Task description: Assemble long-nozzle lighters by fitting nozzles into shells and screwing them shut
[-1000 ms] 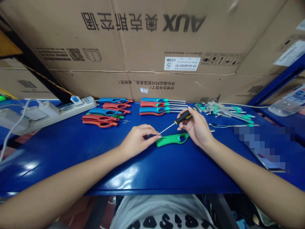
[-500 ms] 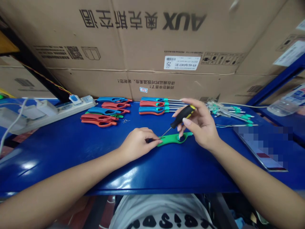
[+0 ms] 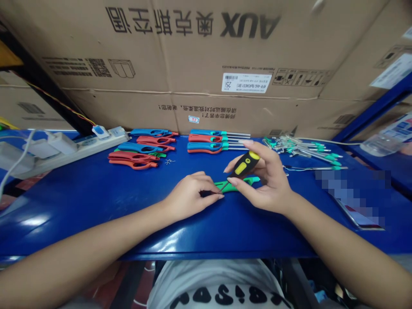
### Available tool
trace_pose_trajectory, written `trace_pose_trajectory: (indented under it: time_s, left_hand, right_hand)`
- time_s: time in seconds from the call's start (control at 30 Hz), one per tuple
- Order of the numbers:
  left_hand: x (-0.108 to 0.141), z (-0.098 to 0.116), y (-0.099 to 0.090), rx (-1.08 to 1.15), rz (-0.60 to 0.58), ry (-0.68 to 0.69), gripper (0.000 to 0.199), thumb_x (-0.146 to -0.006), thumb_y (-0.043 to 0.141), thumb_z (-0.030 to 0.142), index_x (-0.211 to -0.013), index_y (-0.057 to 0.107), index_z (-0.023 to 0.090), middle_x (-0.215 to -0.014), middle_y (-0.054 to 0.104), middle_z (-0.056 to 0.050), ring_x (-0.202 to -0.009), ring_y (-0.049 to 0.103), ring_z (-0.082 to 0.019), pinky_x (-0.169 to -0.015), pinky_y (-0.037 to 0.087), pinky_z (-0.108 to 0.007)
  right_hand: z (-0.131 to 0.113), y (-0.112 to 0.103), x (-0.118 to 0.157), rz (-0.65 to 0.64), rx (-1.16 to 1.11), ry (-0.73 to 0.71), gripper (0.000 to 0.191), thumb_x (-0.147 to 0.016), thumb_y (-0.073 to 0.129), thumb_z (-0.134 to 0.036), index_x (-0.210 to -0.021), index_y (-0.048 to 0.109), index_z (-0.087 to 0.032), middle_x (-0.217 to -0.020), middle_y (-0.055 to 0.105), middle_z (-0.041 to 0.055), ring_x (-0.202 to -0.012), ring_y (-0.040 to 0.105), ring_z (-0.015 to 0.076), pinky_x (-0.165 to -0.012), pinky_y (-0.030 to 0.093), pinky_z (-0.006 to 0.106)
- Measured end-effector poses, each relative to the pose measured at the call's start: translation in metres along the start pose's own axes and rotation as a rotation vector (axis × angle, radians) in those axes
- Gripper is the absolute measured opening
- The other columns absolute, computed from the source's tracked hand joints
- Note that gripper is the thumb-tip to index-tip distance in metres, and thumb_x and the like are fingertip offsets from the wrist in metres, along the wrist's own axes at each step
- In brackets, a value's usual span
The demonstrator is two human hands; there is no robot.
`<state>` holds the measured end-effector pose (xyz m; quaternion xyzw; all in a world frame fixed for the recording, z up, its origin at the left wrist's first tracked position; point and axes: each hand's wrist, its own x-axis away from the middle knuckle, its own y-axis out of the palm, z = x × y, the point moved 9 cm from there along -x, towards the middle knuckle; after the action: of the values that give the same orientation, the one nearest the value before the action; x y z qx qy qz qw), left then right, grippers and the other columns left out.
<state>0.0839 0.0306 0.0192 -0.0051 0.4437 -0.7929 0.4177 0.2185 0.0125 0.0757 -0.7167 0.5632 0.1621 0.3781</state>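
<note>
A green lighter casing (image 3: 227,187) lies flat on the blue table, partly covered by both hands. My left hand (image 3: 193,195) pinches its left end between thumb and fingers; whether a small screw is also there is hidden. My right hand (image 3: 268,182) is closed around the black and yellow handle of a screwdriver (image 3: 242,165). Its thin shaft slants down to the left, with the tip at my left fingertips by the casing's near edge.
Red, blue and green casings (image 3: 135,156) lie at the back left beside small screws (image 3: 169,162). Lighters with metal tubes (image 3: 206,147) sit at the back centre, loose metal rods (image 3: 309,150) to the right. A power strip (image 3: 93,143), phone (image 3: 354,206) and cardboard box (image 3: 193,56) surround them.
The screwdriver has come down and nearer to me, its handle turned so more yellow shows. Its tip has shifted from the casing's top face to its near edge.
</note>
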Motion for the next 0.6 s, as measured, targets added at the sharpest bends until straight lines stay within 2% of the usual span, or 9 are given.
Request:
trace_pose_trajectory:
  time_s: [0.07,0.23,0.37,0.6]
  left_hand:
    - [-0.001,0.000,-0.002,-0.024,0.017,0.014,0.014,-0.088,0.075,0.032,-0.096,0.078,0.021,-0.093,0.072,-0.004,-0.088,0.064,-0.019,-0.084,0.051,-0.033]
    - [-0.002,-0.012,0.003,-0.056,-0.042,-0.035,0.045,-0.083,0.080,0.033,-0.125,0.068,0.021,-0.118,0.068,-0.008,-0.111,0.061,-0.025,-0.101,0.049,-0.042]
    - [-0.002,-0.016,0.008,-0.036,-0.093,-0.039,0.042,-0.083,0.076,0.022,-0.124,0.068,0.020,-0.117,0.070,-0.008,-0.112,0.062,-0.025,-0.101,0.050,-0.041]
    - [-0.002,-0.014,0.009,-0.021,-0.075,-0.019,0.038,-0.082,0.072,0.016,-0.120,0.069,0.019,-0.115,0.072,-0.007,-0.109,0.065,-0.024,-0.099,0.051,-0.038]
  right_hand:
    - [0.005,-0.002,0.001,0.057,-0.004,0.053,0.071,-0.082,0.078,-0.020,-0.142,0.047,-0.040,-0.123,0.068,0.0047,-0.091,0.073,0.0228,-0.075,0.065,0.043]
    - [0.015,-0.002,0.001,0.112,-0.006,0.088,0.068,-0.083,0.077,-0.021,-0.141,0.047,-0.039,-0.125,0.067,0.0051,-0.092,0.072,0.0233,-0.078,0.065,0.043]
    - [0.021,0.000,0.001,0.117,-0.043,0.127,0.069,-0.082,0.079,-0.023,-0.141,0.046,-0.040,-0.123,0.068,0.0050,-0.087,0.072,0.0229,-0.073,0.065,0.041]
    - [0.017,0.005,0.001,0.086,-0.031,0.089,0.069,-0.085,0.075,-0.021,-0.142,0.045,-0.041,-0.108,0.069,0.0026,-0.084,0.071,0.0215,-0.069,0.064,0.038]
